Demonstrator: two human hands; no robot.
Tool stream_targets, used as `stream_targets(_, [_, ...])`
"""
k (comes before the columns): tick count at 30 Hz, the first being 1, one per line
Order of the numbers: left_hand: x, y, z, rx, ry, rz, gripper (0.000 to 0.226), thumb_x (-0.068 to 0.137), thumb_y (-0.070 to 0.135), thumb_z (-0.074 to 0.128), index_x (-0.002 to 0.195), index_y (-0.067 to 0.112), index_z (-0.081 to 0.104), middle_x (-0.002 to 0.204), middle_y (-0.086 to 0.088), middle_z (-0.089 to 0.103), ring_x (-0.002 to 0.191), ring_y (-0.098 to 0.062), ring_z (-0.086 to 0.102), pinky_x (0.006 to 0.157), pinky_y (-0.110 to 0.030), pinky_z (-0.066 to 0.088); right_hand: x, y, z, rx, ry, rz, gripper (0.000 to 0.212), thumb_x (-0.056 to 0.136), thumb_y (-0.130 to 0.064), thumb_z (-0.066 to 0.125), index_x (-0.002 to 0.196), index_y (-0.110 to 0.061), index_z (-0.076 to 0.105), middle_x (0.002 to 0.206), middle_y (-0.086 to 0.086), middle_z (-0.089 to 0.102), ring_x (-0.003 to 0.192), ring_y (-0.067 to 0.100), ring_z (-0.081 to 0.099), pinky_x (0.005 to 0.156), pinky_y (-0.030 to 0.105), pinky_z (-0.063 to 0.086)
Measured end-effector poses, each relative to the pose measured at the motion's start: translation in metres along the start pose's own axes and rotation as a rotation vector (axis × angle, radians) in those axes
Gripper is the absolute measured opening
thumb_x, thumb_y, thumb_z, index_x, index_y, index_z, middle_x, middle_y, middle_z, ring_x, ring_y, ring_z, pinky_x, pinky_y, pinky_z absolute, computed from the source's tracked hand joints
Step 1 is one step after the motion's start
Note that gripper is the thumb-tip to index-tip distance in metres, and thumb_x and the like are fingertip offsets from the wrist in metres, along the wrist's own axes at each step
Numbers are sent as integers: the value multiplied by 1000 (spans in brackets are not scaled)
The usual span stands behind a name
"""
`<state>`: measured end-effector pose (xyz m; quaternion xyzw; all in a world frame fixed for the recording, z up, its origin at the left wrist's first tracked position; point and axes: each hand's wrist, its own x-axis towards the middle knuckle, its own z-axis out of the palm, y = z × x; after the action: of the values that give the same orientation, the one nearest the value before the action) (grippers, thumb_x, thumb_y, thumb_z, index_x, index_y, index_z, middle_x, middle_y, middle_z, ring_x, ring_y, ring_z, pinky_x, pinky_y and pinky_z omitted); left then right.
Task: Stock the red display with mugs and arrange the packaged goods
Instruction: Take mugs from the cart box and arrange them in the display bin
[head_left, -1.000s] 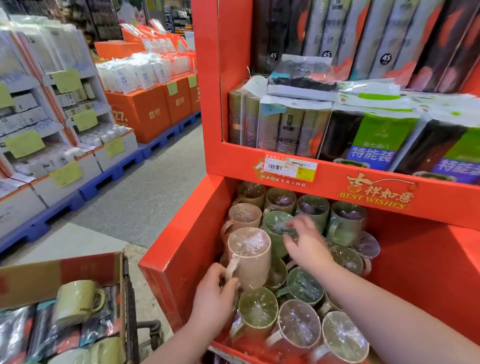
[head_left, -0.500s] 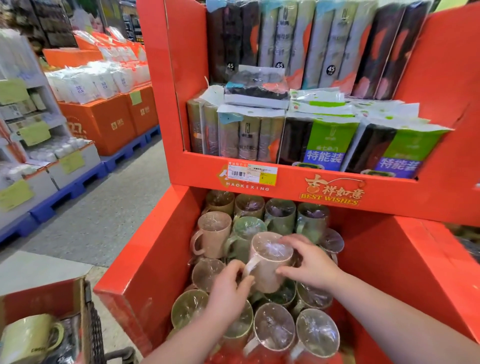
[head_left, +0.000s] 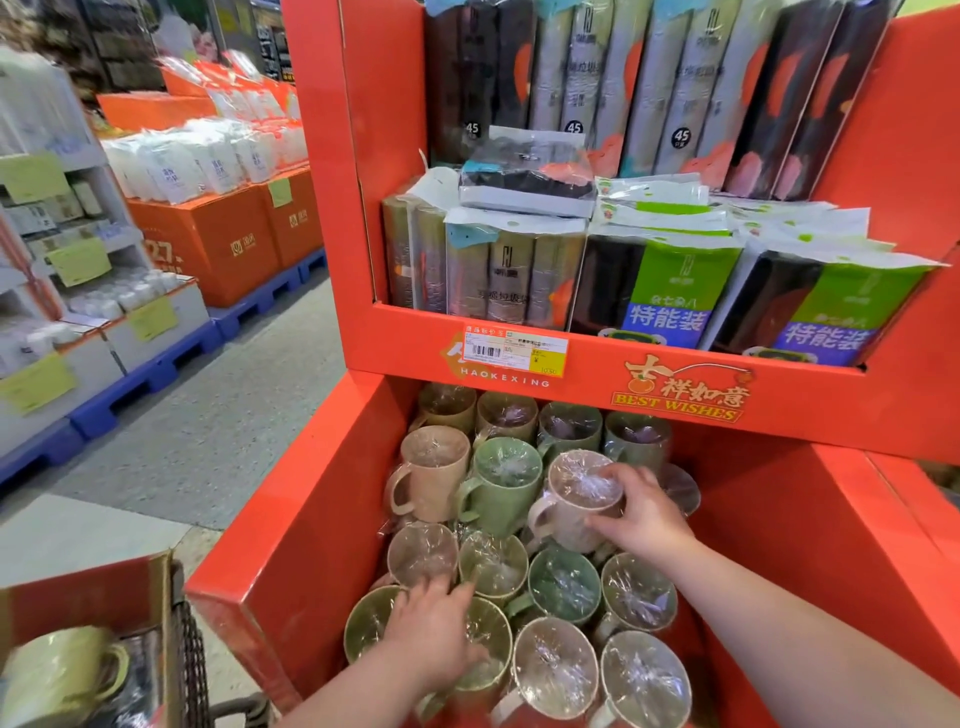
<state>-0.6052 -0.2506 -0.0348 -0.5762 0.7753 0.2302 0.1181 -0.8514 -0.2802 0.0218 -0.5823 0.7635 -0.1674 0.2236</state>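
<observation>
The red display (head_left: 291, 525) has a lower bin packed with plastic-wrapped mugs in beige, green and olive. My right hand (head_left: 641, 512) grips a beige wrapped mug (head_left: 574, 499) standing in the second row, next to a green mug (head_left: 501, 483). My left hand (head_left: 434, 629) rests, fingers spread, on the wrapped tops of the olive mugs (head_left: 488, 639) at the bin's front left; it holds nothing. The upper shelf carries packaged goods (head_left: 670, 291) in grey, black and green wrappers.
A cart box (head_left: 88, 597) at lower left holds a pale yellow mug (head_left: 57, 675) and dark packages. An aisle floor (head_left: 218, 415) runs left of the display, lined with orange boxes (head_left: 218, 244) on blue pallets and white shelving.
The beige mug has gone from my left hand to my right, which has set it into the second row. My left hand let go and dropped onto the front mugs.
</observation>
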Motion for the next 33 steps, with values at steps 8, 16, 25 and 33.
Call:
stream_targets(8, [3,-10,7,-10,-14,28,78,89,48,55,151,23,15,160,-6,3,147,-31,4,120,-46,11,14,-8,6,-61,-48,36,59,87,-29,66,139,-24,37,150,-2,32,125,24,49,99,33,40])
stream_targets(16, [3,-12,3,12,-26,44,74,89,47,54,150,24,19,160,-4,7,146,-30,8,120,-44,12,19,-9,9,-188,-74,38,55,89,-34,61,139,-27,38,157,-5,19,128,24,48,101,41,45])
stream_targets(25, [0,-14,-6,15,33,74,65,88,46,55,145,23,32,154,-3,26,141,-25,23,117,-39,20,7,-23,9,-276,-54,105,70,91,-27,57,149,-26,18,160,-3,2,135,27,38,99,39,42])
stream_targets(33, [-5,-17,-18,94,85,143,60,89,46,53,140,19,38,148,-6,34,136,-27,32,113,-39,26,-30,-39,12,-503,7,-29,58,90,-27,49,145,-24,29,157,3,17,134,29,35,103,42,37])
